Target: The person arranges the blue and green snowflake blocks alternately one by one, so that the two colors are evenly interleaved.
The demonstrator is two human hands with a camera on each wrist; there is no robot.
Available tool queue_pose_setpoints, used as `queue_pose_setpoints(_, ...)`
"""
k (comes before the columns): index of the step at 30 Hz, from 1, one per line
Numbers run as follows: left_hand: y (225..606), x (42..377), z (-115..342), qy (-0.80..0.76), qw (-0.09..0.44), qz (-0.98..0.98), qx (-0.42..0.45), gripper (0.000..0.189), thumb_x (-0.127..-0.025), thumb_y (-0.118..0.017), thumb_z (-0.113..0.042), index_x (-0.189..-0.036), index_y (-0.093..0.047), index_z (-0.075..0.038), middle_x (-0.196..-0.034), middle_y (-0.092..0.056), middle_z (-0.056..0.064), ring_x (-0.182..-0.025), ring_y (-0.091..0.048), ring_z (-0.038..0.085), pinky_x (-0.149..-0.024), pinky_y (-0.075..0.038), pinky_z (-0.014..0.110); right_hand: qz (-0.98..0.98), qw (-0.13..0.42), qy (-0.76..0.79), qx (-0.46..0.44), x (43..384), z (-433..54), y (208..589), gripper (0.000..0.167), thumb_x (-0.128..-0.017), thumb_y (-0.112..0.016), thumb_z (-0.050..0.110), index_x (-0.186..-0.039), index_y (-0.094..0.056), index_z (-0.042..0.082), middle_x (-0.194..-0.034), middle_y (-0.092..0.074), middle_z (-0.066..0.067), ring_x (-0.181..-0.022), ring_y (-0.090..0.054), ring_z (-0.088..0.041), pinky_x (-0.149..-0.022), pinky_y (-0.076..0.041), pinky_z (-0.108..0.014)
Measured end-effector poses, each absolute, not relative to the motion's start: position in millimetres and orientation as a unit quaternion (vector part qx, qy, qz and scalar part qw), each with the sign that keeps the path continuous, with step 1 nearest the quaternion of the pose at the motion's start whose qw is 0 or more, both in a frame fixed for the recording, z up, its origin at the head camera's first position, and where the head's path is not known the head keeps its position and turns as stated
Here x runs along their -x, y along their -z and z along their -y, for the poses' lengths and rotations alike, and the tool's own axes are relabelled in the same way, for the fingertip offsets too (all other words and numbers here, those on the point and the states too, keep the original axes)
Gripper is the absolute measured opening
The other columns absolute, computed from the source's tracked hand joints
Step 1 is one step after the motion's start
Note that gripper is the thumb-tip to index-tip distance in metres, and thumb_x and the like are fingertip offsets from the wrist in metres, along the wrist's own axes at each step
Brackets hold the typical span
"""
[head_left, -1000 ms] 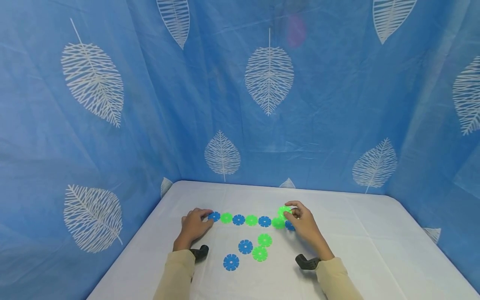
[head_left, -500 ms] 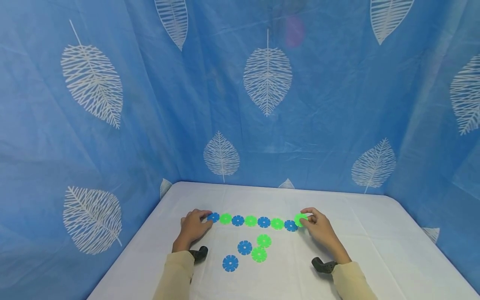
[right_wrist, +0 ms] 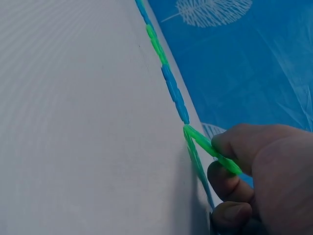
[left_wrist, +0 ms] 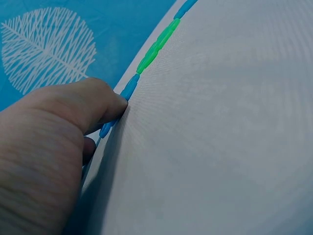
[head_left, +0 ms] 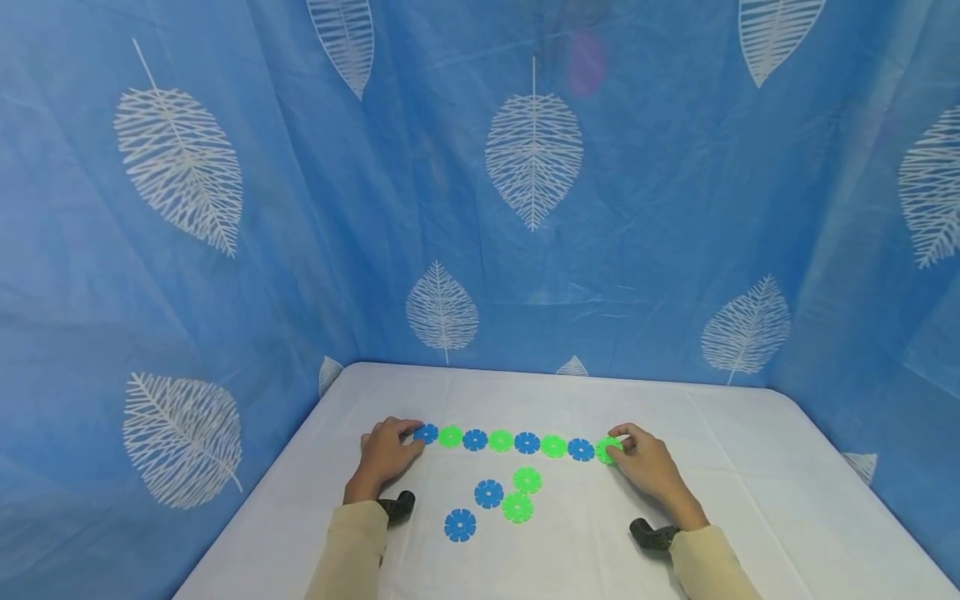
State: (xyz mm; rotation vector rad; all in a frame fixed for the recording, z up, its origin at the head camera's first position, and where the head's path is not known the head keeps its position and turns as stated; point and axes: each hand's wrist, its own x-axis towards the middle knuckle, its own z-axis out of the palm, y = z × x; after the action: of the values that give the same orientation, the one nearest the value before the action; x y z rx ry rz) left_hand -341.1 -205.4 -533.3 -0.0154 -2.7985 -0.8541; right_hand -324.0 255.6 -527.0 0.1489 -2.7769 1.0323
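- Eight notched discs, blue and green in turn, form a row (head_left: 501, 441) across a white-covered table (head_left: 750, 500), with a person's two hands well apart at opposite ends.
- At the row's left end, the left hand (head_left: 387, 450) pinches the end blue disc (head_left: 428, 433) between thumb and finger; the wrist view shows the thumb against its near side.
- At the other end, the right hand (head_left: 651, 468) grips the end green disc (head_left: 604, 451) between thumb and fingers. Seen from the right wrist, this disc slants away from the row's line, its far edge close to the neighboring blue disc (head_left: 581, 450); whether the two touch is unclear.
- Nearer the person lie four loose discs: an upper green disc (head_left: 527, 480), a lower green disc (head_left: 517, 507) that appears to meet it, a blue disc beside them (head_left: 488, 493) and the nearest blue disc (head_left: 460, 525).
- Beige sleeves (head_left: 351, 546) cover both forearms, a black device (head_left: 397, 507) at each wrist.
- Behind the table hangs a blue curtain (head_left: 637, 208) printed with white leaves (head_left: 534, 162).
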Motion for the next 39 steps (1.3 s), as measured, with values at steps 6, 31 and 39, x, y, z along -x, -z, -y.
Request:
queue_pose_setpoints(6, 531.7, 340.6, 206.0, 0.292, 0.106, 0.95, 0.007, 0.039, -0.086, -0.072, -0.036, -0.123, -0.071, -0.026, -0.115, -0.068, 0.001, -0.111, -0.059, 0.024, -0.085, -0.032, 0.043, 0.942, 0.083, -0.322, -0.051, 320.9, -256.5, 526.2, 0.041, -0.087, -0.075, 0.031, -0.123, -0.065, 0.012, -0.096, -0.067, -0.006, -0.075, -0.056, -0.016, -0.069, -0.045, -0.037)
queue_pose_setpoints(31, 534.9, 338.5, 208.3, 0.294, 0.123, 0.948, 0.012, 0.037, -0.086, -0.073, -0.034, -0.122, -0.072, -0.025, -0.112, -0.068, 0.002, -0.109, -0.059, 0.025, -0.083, -0.032, 0.042, 0.958, 0.086, -0.272, -0.045, 317.6, -248.6, 525.3, 0.046, -0.084, -0.075, 0.038, -0.12, -0.07, 0.009, -0.113, -0.066, -0.014, -0.103, -0.064, -0.036, -0.086, -0.049, -0.057)
queue_pose_setpoints(39, 534.1, 341.5, 207.2, 0.293, 0.122, 0.948, 0.017, 0.037, -0.085, -0.073, -0.035, -0.121, -0.072, -0.026, -0.113, -0.069, 0.001, -0.109, -0.06, 0.024, -0.083, -0.032, 0.042, 0.957, 0.102, -0.265, -0.057, 317.4, -252.4, 530.3, 0.042, -0.085, -0.076, 0.036, -0.12, -0.07, 0.015, -0.109, -0.065, -0.011, -0.097, -0.065, -0.029, -0.082, -0.05, -0.053)
